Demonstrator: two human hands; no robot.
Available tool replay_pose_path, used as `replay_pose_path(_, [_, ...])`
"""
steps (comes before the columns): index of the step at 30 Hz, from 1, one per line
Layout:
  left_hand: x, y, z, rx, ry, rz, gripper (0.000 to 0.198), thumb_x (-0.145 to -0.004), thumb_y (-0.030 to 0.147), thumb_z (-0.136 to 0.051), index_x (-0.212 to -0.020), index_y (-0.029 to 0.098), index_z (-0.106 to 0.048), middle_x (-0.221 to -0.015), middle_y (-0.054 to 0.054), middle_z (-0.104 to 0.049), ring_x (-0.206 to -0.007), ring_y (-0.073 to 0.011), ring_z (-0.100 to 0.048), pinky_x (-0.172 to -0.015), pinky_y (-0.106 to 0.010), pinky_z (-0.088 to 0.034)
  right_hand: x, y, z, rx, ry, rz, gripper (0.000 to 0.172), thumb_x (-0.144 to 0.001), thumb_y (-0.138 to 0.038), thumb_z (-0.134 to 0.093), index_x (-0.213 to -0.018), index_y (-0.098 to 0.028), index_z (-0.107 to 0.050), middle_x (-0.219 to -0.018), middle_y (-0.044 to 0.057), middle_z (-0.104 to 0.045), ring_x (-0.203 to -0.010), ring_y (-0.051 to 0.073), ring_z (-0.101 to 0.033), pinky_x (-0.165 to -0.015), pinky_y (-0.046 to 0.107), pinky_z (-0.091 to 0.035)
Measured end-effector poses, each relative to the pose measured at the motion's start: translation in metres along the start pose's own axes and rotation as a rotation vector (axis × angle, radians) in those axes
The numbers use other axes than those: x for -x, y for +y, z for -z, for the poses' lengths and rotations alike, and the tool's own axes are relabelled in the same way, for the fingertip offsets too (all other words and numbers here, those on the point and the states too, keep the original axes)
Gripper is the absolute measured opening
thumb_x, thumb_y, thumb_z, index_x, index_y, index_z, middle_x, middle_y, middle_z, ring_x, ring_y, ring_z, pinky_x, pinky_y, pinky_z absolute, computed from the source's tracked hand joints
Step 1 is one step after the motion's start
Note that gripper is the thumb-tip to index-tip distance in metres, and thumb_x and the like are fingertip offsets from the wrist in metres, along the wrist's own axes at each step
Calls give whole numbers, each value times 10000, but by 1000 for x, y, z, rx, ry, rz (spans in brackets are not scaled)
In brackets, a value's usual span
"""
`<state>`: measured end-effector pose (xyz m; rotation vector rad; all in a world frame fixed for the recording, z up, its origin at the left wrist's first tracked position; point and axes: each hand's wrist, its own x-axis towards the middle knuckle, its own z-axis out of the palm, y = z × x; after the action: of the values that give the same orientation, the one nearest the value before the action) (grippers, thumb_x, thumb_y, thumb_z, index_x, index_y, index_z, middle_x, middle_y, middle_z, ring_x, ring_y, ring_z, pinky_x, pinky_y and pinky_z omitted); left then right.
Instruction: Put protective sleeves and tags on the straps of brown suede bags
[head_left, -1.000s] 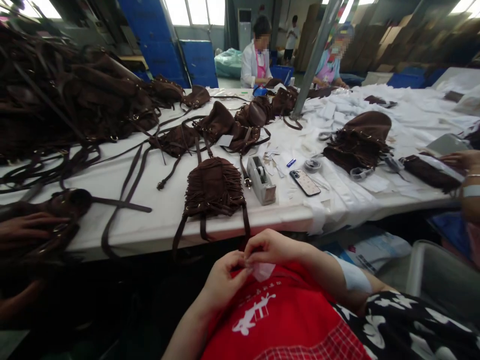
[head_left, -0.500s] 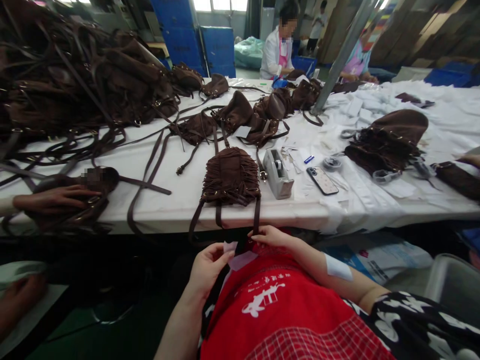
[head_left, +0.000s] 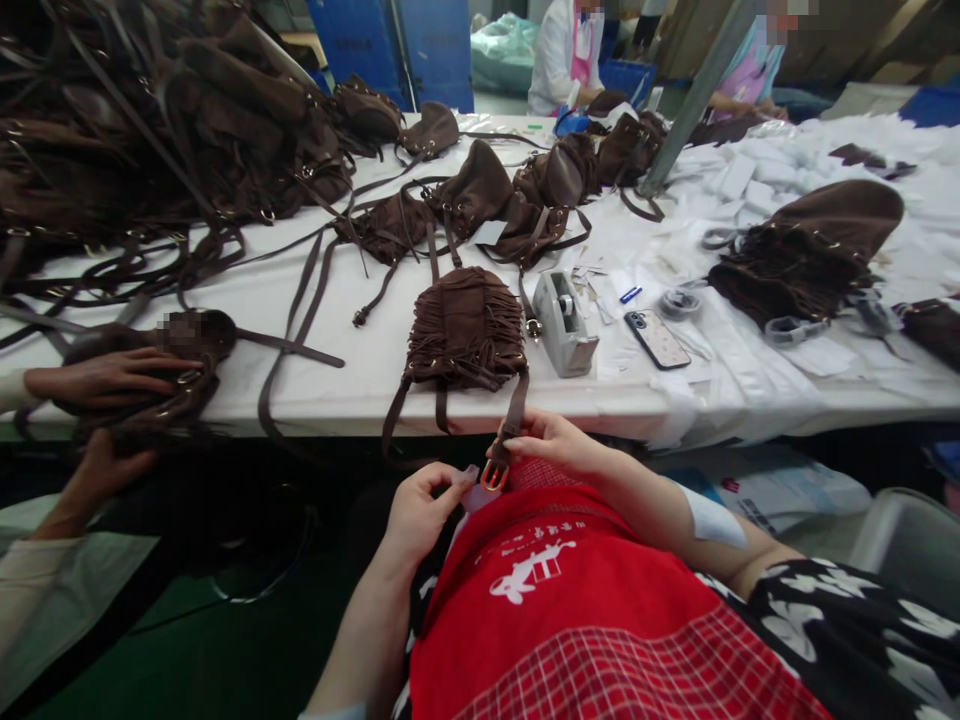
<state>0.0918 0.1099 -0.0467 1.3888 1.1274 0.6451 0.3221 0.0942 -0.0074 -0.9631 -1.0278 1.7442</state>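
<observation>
My left hand (head_left: 426, 512), at the apron's top edge, is closed in a pinch on a small pale piece of film or paper (head_left: 472, 474); which of the two I cannot tell. Just right of it, my right hand (head_left: 559, 440) grips the end of a dark brown bag strap (head_left: 517, 405), where a gold-coloured buckle (head_left: 494, 476) hangs down. That strap runs up to a fringed brown bag (head_left: 466, 325) lying near the table's front edge. The pinched piece is close to the buckle. Beside the bag stands a grey tape dispenser (head_left: 568, 330).
A phone (head_left: 658, 339), a blue marker-like item (head_left: 631, 295) and a tape roll (head_left: 680, 302) lie right of the dispenser. Brown bags (head_left: 247, 130) are heaped at left. A co-worker's hands (head_left: 120, 385) handle another bag there. A metal post (head_left: 694, 105) rises from the table.
My right hand has raised the strap end, bringing the buckle into view. My left hand has moved slightly right and up, towards it. A co-worker's second hand has come up to the bag at left.
</observation>
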Motion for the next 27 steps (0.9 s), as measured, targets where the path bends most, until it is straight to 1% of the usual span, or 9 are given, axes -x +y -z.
replay_pose_path(4, [-2, -6, -5, 19, 3, -36, 217, -742, 380, -704, -710, 176, -636, -735, -15, -663, -708, -148, -610, -704, -253, -496, -1, -2, -3, 65, 104, 72, 310, -775, -375, -714, -948, -153, -582, -901, 55, -711, -727, 130, -662, -618, 233, -518])
replay_pose_path(7, [-2, -7, -9, 15, 1, -19, 226, -704, 354, -738, -671, 175, -605, -664, 10, -632, -643, -129, -580, -635, -231, -474, -2, 0, -2, 96, 141, 88, 301, -780, -383, -705, -947, -156, -599, -903, 48, -708, -724, 126, -658, -616, 233, -525])
replay_pose_path(9, [-1, -4, -11, 7, -13, 19, 219, -693, 356, -744, -680, 168, -632, -644, 5, -642, -613, -130, -577, -603, -232, -466, -2, 2, 0, 110, 154, 102, 300, -778, -388, -704, -946, -158, -608, -898, 45, -707, -728, 126, -656, -618, 231, -525])
replay_pose_path(11, [0, 0, -13, 15, -35, 60, 219, -694, 366, -737, -709, 158, -672, -657, -15, -675, -615, -144, -597, -608, -246, -473, -2, 4, 1, 120, 162, 121, 301, -772, -392, -708, -937, -160, -610, -890, 44, -706, -713, 123, -650, -610, 229, -524])
replay_pose_path(13, [1, 4, -15, 17, -44, 69, 215, -695, 364, -732, -717, 153, -693, -673, -28, -697, -629, -156, -613, -621, -255, -481, -2, 5, 2, 121, 171, 137, 299, -771, -396, -708, -926, -160, -608, -880, 42, -704, -698, 121, -642, -603, 229, -523])
replay_pose_path(16, [2, 7, -16, -30, -56, 32, 198, -724, 356, -705, -688, 161, -698, -660, -25, -697, -630, -160, -619, -622, -257, -484, -2, 5, 4, 117, 188, 150, 285, -779, -392, -699, -916, -162, -604, -873, 37, -698, -693, 118, -635, -604, 228, -520])
replay_pose_path(21, [5, 13, -17, -147, -73, -41, 191, -759, 336, -673, -653, 179, -695, -650, -19, -680, -635, -157, -614, -621, -249, -472, -1, 3, 7, 102, 189, 135, 284, -792, -376, -689, -954, -158, -607, -884, 38, -696, -682, 115, -635, -611, 234, -520])
replay_pose_path(24, [6, 15, -17, -174, -84, -88, 167, -766, 316, -670, -663, 186, -699, -677, -19, -675, -660, -156, -612, -643, -250, -474, 0, 3, 7, 64, 184, 120, 298, -789, -375, -694, -963, -151, -602, -896, 46, -702, -721, 127, -654, -632, 239, -529])
replay_pose_path(27, [6, 14, -18, -174, -98, -107, 140, -755, 305, -686, -680, 189, -704, -703, -19, -673, -680, -157, -616, -666, -257, -484, 0, 4, 6, 39, 178, 105, 312, -781, -372, -704, -973, -150, -597, -899, 50, -707, -741, 133, -663, -627, 234, -533])
